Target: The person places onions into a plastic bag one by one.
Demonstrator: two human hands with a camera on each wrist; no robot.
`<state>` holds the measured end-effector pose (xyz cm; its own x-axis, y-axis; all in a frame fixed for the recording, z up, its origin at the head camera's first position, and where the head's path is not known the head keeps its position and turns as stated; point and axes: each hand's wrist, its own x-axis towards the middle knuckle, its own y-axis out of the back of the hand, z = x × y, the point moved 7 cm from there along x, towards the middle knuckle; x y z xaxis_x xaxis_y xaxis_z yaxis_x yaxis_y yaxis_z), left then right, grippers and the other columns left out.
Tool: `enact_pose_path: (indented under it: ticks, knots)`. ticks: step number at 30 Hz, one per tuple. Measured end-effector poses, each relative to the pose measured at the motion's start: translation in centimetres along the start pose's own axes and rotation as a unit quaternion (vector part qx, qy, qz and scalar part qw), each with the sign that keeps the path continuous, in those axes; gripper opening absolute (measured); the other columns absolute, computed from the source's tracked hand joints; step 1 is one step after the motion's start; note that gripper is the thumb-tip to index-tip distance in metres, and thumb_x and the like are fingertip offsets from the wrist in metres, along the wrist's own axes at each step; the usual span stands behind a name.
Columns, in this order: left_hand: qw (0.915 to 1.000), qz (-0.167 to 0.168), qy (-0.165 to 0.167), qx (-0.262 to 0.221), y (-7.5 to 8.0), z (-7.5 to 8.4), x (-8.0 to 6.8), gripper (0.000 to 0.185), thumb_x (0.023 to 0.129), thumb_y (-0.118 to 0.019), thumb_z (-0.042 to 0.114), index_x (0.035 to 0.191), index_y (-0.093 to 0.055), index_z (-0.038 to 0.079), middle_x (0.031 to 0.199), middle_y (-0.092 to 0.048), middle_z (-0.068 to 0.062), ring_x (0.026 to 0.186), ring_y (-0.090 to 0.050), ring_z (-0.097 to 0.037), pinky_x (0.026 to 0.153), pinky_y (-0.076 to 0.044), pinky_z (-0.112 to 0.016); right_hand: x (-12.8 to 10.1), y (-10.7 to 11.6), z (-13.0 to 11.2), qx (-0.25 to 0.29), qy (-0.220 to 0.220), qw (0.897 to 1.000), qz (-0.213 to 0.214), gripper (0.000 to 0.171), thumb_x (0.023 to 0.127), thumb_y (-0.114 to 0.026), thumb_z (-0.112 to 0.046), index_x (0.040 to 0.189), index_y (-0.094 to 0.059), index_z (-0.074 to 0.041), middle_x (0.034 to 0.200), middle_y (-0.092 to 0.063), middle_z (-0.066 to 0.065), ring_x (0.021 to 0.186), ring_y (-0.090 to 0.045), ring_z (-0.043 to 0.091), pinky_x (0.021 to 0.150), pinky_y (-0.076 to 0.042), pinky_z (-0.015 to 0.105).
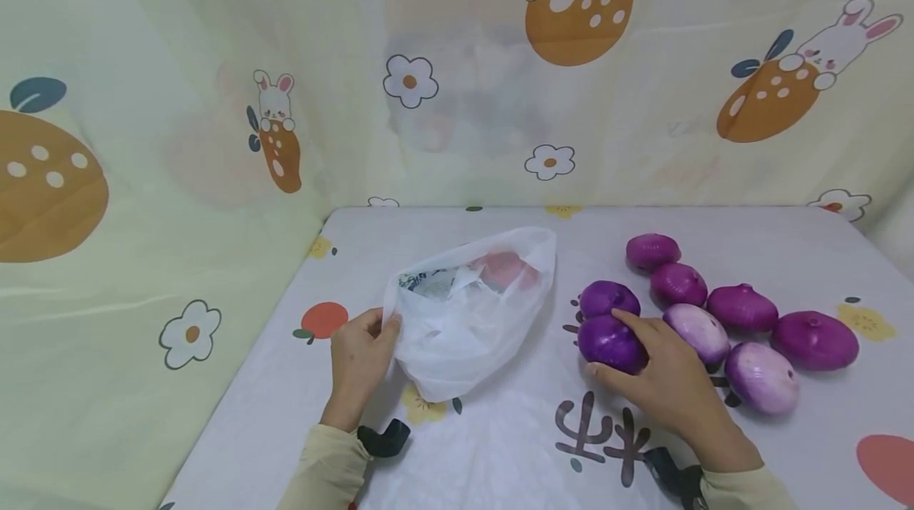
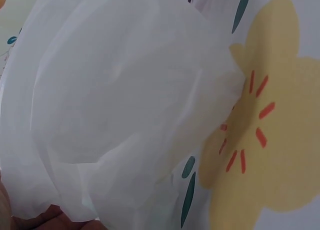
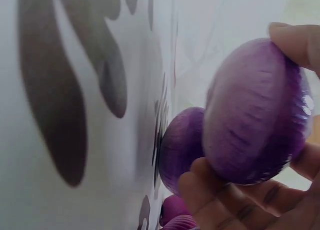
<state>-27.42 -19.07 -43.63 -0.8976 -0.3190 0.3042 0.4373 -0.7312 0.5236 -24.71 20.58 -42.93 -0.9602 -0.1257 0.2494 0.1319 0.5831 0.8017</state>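
Note:
My left hand [image 1: 360, 367] pinches the left rim of a white plastic bag [image 1: 457, 343], whose mouth gapes upward. Its pale film fills most of the left wrist view, with only bits of fingers at the lower left. My right hand [image 1: 674, 387] grips a dark purple onion [image 1: 609, 342], thumb on one side and fingers on the other. The right wrist view shows this onion [image 3: 255, 115] held off the tabletop. Just beyond it sits another purple onion [image 1: 603, 298]. What the bag contains cannot be made out.
Right of my right hand, several magenta onions [image 1: 814, 340] lie in a loose group, with two paler purple-white onions [image 1: 762, 377] nearer me. A patterned cloth covers the table [image 1: 500, 454]. Printed curtains [image 1: 464, 129] hang behind and on the left.

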Motion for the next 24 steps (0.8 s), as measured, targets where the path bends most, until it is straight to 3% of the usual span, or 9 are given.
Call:
enact_pose_path:
  ticks: [5, 12, 16, 19, 24]
  knots:
    - [1.0000, -0.003, 0.001, -0.004, -0.07, 0.11, -0.08, 0.022, 0.095, -0.074, 0.014, 0.110, -0.079, -0.001, 0.101, -0.079, -0.017, 0.090, -0.074, -0.031, 0.079, -0.062, -0.047, -0.05, 0.28, -0.19, 0.025, 0.014, 0.999, 0.028, 0.088, 0.079, -0.090, -0.044, 0.149, -0.054, -0.003, 0.134, -0.058, 0.029, 0.118, -0.057, 0.047, 0.094, -0.046, 0.071]
    - [1.0000, -0.001, -0.007, 0.006, 0.11, 0.19, 0.01, 0.021, 0.095, -0.074, 0.015, 0.108, -0.080, -0.001, 0.099, -0.079, -0.016, 0.087, -0.072, -0.028, 0.077, -0.061, -0.046, 0.02, 0.44, -0.03, 0.070, 0.032, 0.994, 0.075, 0.085, 0.078, -0.092, -0.032, 0.148, -0.054, -0.002, 0.137, -0.060, 0.026, 0.115, -0.059, 0.041, 0.091, -0.049, 0.059]
    - [0.9999, 0.001, -0.010, 0.010, 0.13, 0.15, 0.02, 0.020, 0.095, -0.074, 0.015, 0.107, -0.080, 0.000, 0.096, -0.079, -0.015, 0.085, -0.071, -0.027, 0.074, -0.060, -0.043, 0.08, 0.48, 0.32, 0.086, 0.018, 0.993, 0.084, 0.085, 0.079, -0.093, -0.030, 0.148, -0.052, -0.003, 0.138, -0.060, 0.025, 0.112, -0.061, 0.039, 0.091, -0.052, 0.036]
    - [0.9999, 0.001, -0.006, 0.009, 0.09, 0.07, -0.01, 0.020, 0.095, -0.074, 0.015, 0.107, -0.080, 0.000, 0.097, -0.079, -0.015, 0.085, -0.071, -0.027, 0.074, -0.059, -0.042, 0.03, 0.55, 0.50, 0.100, 0.007, 0.991, 0.085, 0.084, 0.079, -0.093, -0.029, 0.147, -0.052, -0.004, 0.134, -0.060, 0.024, 0.108, -0.061, 0.036, 0.082, -0.043, 0.014]
    - [1.0000, -0.001, -0.001, 0.006, -0.02, 0.05, 0.02, 0.022, 0.095, -0.074, 0.017, 0.108, -0.080, 0.000, 0.098, -0.079, -0.015, 0.086, -0.071, -0.027, 0.075, -0.060, -0.043, -0.02, 0.89, 0.30, 0.119, 0.001, 0.989, 0.089, 0.084, 0.079, -0.093, -0.027, 0.147, -0.051, -0.003, 0.135, -0.059, 0.025, 0.111, -0.059, 0.038, 0.081, -0.039, 0.008]
